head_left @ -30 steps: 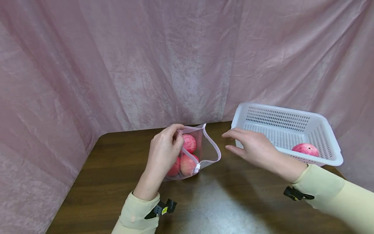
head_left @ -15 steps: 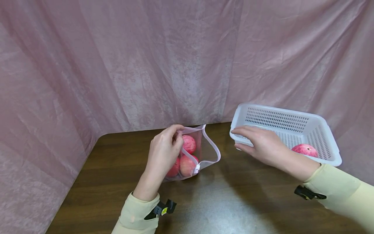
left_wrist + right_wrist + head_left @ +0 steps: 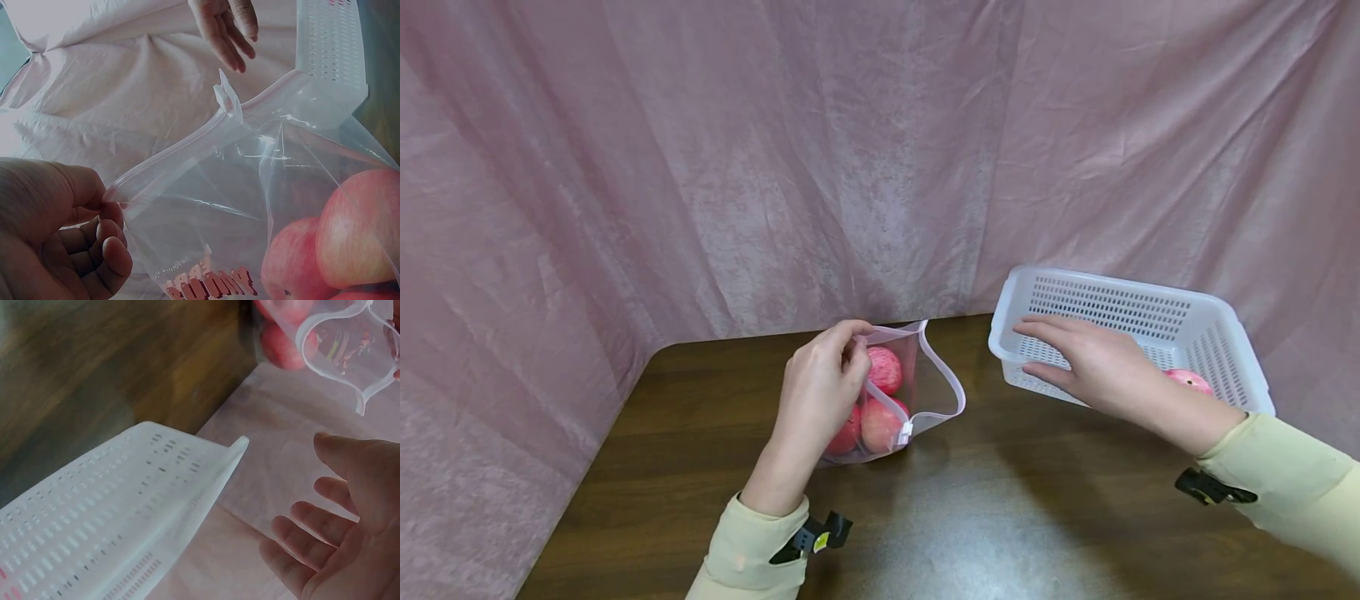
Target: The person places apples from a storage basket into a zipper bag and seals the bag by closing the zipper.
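Nearest me are two pale yellow sleeves, the left sleeve (image 3: 756,542) and the right sleeve (image 3: 1292,475), each with a black strap at the wrist: the left strap (image 3: 812,537) carries a yellow mark.

Past the left cuff, the left hand (image 3: 822,375) has a pinching grip, thumb and forefinger closed on the lip of a clear bag (image 3: 919,362) at one end of its mouth, the other fingers loosely bent. The bag sits on the brown tabletop (image 3: 917,533), its pink-edged mouth gaping to the right, a white slider (image 3: 906,432) at the near corner of that mouth. Red lettering (image 3: 215,284) runs over its film. I count three apples inside: one on the left (image 3: 847,433), partly behind the hand, one beside it (image 3: 880,425), and one farther back (image 3: 886,371).

To the right, the right hand (image 3: 1086,362) hovers above the near left part of a white basket (image 3: 1112,277), its grip wide, thumb well apart from the fingers, holding nothing. I can't tell whether it brushes the rim. The slotted basket stands on the tabletop, well apart from the bag, with a fourth apple (image 3: 1189,380) toward its right end, partly hidden by the hand and wrist.

Behind everything hangs a pink cloth (image 3: 812,167), creased and folded, meeting the tabletop's far edge.
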A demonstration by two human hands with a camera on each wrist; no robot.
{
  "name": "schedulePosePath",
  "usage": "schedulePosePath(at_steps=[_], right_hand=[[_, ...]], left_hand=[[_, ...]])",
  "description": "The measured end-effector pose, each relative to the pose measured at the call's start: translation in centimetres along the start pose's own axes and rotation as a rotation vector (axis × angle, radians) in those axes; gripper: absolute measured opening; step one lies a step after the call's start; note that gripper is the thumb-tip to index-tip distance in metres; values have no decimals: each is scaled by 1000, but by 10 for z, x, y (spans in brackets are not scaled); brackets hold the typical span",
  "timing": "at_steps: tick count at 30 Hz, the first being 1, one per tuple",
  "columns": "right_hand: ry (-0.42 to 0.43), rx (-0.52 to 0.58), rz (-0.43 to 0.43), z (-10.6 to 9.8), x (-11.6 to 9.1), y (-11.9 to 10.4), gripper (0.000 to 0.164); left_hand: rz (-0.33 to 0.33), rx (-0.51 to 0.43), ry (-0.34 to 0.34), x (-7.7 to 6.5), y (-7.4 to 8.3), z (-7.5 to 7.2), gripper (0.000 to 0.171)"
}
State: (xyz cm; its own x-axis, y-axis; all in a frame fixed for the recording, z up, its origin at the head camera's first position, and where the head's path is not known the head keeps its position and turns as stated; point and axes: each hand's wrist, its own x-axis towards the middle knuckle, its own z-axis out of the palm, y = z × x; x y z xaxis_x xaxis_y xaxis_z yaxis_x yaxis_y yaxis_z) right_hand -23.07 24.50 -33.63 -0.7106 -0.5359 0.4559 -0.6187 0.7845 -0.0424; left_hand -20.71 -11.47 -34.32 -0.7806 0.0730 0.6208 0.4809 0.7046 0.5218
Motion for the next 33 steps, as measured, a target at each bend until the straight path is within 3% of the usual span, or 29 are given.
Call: schedulePosePath(at_steps=[33], right_hand=[[-201, -82, 139, -18, -19, 61, 63]], left_hand=[[-15, 4, -17, -1, 1, -1, 26]])
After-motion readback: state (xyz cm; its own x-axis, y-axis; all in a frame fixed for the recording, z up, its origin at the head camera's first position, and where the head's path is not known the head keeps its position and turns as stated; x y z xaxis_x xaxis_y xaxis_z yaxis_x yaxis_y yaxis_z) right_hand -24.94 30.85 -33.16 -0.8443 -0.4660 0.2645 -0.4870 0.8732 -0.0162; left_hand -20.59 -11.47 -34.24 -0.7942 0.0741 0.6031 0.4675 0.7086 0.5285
